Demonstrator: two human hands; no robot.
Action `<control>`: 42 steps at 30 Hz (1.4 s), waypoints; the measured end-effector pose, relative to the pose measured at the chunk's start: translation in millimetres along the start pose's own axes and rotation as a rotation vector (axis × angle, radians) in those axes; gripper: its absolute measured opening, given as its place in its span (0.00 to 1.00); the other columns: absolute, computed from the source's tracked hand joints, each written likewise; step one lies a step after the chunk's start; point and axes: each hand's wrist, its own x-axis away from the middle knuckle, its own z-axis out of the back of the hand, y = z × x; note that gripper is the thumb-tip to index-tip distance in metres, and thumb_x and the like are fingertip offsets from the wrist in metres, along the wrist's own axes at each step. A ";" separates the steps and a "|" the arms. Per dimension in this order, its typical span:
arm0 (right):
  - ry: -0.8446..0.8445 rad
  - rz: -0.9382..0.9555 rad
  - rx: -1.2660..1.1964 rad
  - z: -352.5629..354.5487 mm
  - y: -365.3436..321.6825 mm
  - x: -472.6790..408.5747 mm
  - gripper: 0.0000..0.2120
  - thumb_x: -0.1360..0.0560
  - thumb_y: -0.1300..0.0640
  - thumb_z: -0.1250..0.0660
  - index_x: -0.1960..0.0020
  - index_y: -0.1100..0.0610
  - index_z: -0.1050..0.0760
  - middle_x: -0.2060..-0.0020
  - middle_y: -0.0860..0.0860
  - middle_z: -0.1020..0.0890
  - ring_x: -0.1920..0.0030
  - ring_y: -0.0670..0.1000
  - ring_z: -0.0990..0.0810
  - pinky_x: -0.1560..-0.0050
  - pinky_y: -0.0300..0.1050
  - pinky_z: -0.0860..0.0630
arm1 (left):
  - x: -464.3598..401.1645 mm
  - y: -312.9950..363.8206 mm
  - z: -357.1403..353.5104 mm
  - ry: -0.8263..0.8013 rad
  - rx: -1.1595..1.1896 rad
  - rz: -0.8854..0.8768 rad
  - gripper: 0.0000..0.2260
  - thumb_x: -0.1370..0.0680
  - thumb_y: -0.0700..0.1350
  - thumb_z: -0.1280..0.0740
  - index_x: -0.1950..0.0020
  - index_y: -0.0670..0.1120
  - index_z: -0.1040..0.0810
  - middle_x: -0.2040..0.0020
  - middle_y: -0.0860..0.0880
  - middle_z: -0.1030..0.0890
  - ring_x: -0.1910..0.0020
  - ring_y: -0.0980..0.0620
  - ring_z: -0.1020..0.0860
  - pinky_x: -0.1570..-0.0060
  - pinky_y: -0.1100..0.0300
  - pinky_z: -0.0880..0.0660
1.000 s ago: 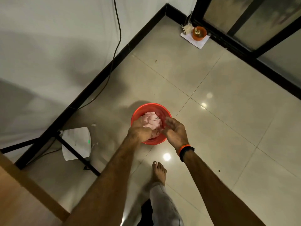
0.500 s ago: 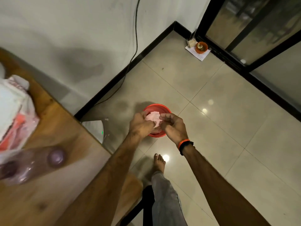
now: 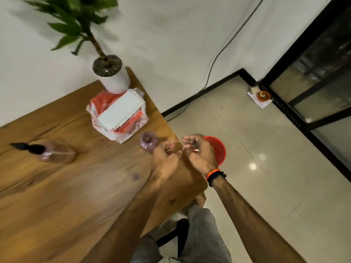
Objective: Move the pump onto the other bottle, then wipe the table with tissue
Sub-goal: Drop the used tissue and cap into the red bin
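Note:
A clear bottle with a black pump [image 3: 53,152] stands on the wooden table [image 3: 76,196] at the left. A second clear bottle [image 3: 149,142], its neck bare, stands near the table's right edge. Just behind it lies a red and white tissue pack [image 3: 117,114]. My left hand [image 3: 165,160] hovers over the table's right edge beside the bare bottle, fingers loosely curled and holding nothing. My right hand [image 3: 199,152] is a little to the right, above the floor, fingers apart. A tiny pale speck shows at its fingertips; I cannot tell what it is.
A red bin [image 3: 218,149] sits on the tiled floor, partly hidden behind my right hand. A potted plant in a white pot [image 3: 114,78] stands at the table's back corner by the wall. A cable [image 3: 214,61] runs down the wall. A small orange dish [image 3: 264,95] rests by the glass door.
Both hands were down at the red bin on pink tissue. They have risen away from it without the tissue, and the view has swung left and up onto the table.

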 end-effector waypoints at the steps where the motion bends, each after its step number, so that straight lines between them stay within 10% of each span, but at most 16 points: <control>1: -0.026 -0.006 -0.001 -10.2 -4.1 3.2 0.17 0.31 0.69 0.34 0.52 0.48 0.23 0.53 0.46 0.17 0.54 0.45 0.19 0.49 0.40 0.22 | 4.4 -6.0 11.0 0.010 0.005 0.013 0.16 0.25 0.32 0.34 0.37 0.37 0.25 0.38 0.39 0.21 0.38 0.41 0.23 0.37 0.49 0.27; 9: -0.071 -0.024 0.170 -64.1 -26.3 4.1 0.28 0.32 0.61 0.27 0.34 0.52 0.28 0.44 0.46 0.20 0.43 0.45 0.22 0.46 0.35 0.24 | -3.1 -24.1 74.5 0.202 0.127 0.122 0.12 0.28 0.39 0.30 0.45 0.43 0.21 0.46 0.43 0.18 0.46 0.44 0.20 0.55 0.52 0.21; 18: -0.082 -0.036 0.134 -74.8 -38.0 3.5 0.19 0.36 0.59 0.28 0.47 0.46 0.23 0.49 0.47 0.17 0.45 0.51 0.19 0.38 0.50 0.23 | -19.5 -14.3 74.1 0.062 0.175 0.028 0.21 0.30 0.35 0.27 0.40 0.51 0.24 0.54 0.61 0.23 0.51 0.60 0.26 0.60 0.72 0.30; 24: 0.038 -0.014 0.019 -28.2 -34.7 -5.0 0.18 0.30 0.62 0.27 0.43 0.48 0.23 0.51 0.41 0.18 0.47 0.42 0.20 0.50 0.33 0.24 | -27.0 13.0 34.2 -0.024 0.156 -0.015 0.18 0.30 0.39 0.26 0.44 0.53 0.25 0.56 0.63 0.23 0.57 0.66 0.26 0.66 0.76 0.29; 29: 0.187 -0.048 -0.043 41.4 -16.4 -19.6 0.23 0.31 0.69 0.30 0.39 0.54 0.22 0.48 0.46 0.17 0.47 0.43 0.19 0.49 0.34 0.23 | -41.4 38.3 -41.4 -0.138 0.119 -0.005 0.22 0.30 0.34 0.27 0.38 0.48 0.25 0.44 0.50 0.20 0.43 0.52 0.22 0.43 0.55 0.22; 36: 0.285 -0.184 -0.041 125.7 67.7 -68.7 0.22 0.32 0.68 0.31 0.42 0.50 0.20 0.49 0.43 0.16 0.47 0.41 0.19 0.55 0.24 0.26 | -94.0 21.5 -166.5 -0.253 0.005 0.058 0.13 0.34 0.40 0.24 0.56 0.54 0.20 0.55 0.56 0.16 0.57 0.61 0.19 0.59 0.67 0.22; 42: 0.221 -0.370 -0.040 139.0 173.6 -121.7 0.24 0.31 0.72 0.34 0.39 0.55 0.21 0.45 0.51 0.16 0.44 0.49 0.19 0.40 0.44 0.23 | -158.5 -44.8 -241.9 -0.275 -0.102 0.269 0.13 0.39 0.38 0.26 0.56 0.45 0.19 0.52 0.39 0.18 0.51 0.41 0.20 0.48 0.46 0.24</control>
